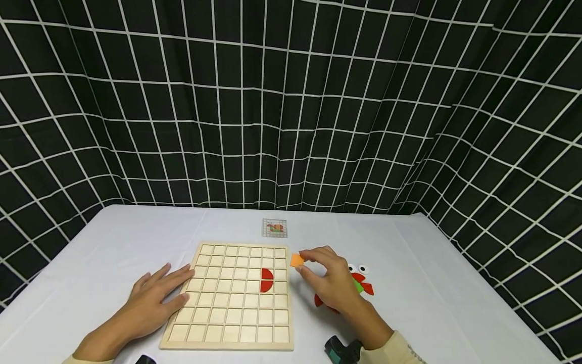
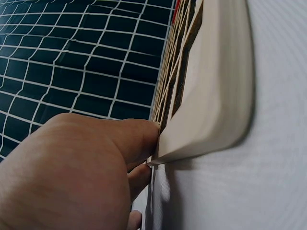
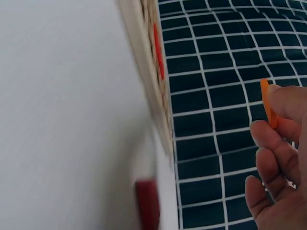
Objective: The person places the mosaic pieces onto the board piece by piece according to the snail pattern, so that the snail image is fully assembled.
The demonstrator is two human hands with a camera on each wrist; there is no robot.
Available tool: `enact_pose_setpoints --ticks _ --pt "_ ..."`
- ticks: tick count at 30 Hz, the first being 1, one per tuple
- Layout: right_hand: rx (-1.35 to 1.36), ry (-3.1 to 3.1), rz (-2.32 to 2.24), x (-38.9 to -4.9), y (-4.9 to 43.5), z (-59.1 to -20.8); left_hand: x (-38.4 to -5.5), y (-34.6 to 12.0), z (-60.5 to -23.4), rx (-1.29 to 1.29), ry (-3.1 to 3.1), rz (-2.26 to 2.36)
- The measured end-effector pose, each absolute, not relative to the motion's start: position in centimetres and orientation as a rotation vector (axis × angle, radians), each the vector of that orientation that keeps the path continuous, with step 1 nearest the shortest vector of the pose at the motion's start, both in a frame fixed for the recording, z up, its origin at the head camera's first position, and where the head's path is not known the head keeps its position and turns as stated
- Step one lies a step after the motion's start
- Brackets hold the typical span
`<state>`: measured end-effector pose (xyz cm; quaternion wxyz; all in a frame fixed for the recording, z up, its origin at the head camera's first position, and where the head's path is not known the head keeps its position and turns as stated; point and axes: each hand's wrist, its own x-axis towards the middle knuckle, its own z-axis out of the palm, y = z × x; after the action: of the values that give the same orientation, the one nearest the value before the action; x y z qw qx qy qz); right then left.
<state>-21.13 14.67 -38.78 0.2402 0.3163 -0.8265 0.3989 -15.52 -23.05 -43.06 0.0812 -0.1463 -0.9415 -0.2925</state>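
A light wooden grid board [image 1: 227, 345] lies on the white table, and two red quarter-round tiles [image 1: 267, 286] sit in neighbouring cells of one column toward its right side. My left hand [image 1: 152, 301] rests along the board's left edge, thumb and fingertips at the frame; the left wrist view shows the thumb [image 2: 136, 139] against the board's edge. Between thumb and fingers, my right hand [image 1: 334, 278] pinches an orange square tile [image 1: 297, 260] just right of the board. In the right wrist view the orange tile [image 3: 267, 103] appears nearly edge-on, held off the table.
Right of the board lies a loose group of pieces, partly behind my right hand: red tiles [image 1: 367, 288], a green tile [image 1: 358, 286] and round eye pieces [image 1: 362, 269]. A small picture card [image 1: 275, 228] lies beyond the board. A black grid-patterned curtain [image 1: 254, 111] surrounds the table [image 1: 432, 303].
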Motion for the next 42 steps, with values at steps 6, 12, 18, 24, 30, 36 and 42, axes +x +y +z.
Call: enact_pose_setpoints --ticks 6,12,18,24,30,36,42 --pt "0.889 -2.248 1.170 -21.2 12.6 -38.3 -15.5 -23.1 -43.1 -0.423 -2.818 -0.873" --pt "0.894 -2.247 1.226 -21.5 10.3 -38.2 -15.5 -23.0 -43.2 -0.414 -2.828 -0.885" --pt "0.867 -2.266 1.301 -21.8 8.2 -38.1 -15.4 -23.0 -43.1 -0.406 -2.830 -0.874" --pt "0.857 -2.294 1.328 -22.2 7.1 -38.9 -15.5 -22.9 -43.2 -0.420 -2.826 -0.885" --pt "0.852 -2.380 1.322 -22.7 7.2 -40.3 -15.6 -22.8 -43.0 -0.414 -2.828 -0.874" --pt "0.886 -2.474 1.140 -23.2 7.1 -41.2 -15.6 -22.9 -42.9 -0.406 -2.843 -0.866" --pt "0.886 -2.573 1.074 -23.2 6.7 -41.8 -15.5 -23.0 -42.8 -0.408 -2.825 -0.864"
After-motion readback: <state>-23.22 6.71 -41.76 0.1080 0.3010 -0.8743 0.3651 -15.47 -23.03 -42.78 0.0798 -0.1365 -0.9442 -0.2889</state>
